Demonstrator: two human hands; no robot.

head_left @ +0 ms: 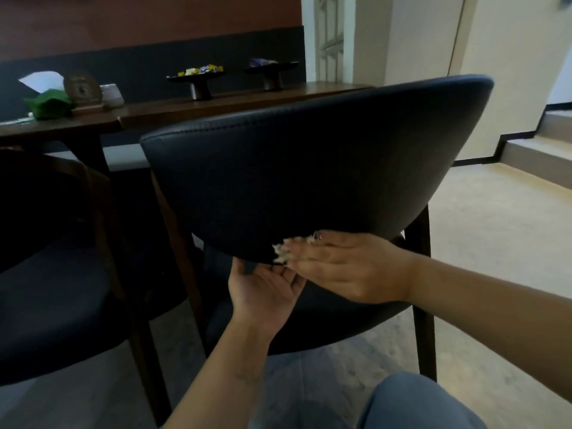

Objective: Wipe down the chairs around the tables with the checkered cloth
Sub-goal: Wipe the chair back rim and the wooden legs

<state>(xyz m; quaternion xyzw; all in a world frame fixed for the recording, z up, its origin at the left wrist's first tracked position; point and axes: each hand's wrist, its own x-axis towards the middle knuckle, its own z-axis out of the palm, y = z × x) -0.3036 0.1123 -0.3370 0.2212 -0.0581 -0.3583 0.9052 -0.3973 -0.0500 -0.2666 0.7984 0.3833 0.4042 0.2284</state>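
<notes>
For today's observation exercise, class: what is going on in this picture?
A person is wiping a dark padded chair beside a wooden table. The right hand presses a light cloth against the lower edge of the backrest. The left hand, palm up, touches that edge from underneath. Another chair stands to the left.

A chair (309, 168) fills mid-frame, a second chair (62, 274) lower left. Behind them, upper left, a table (216, 102) bears two stands (198, 82).
</notes>
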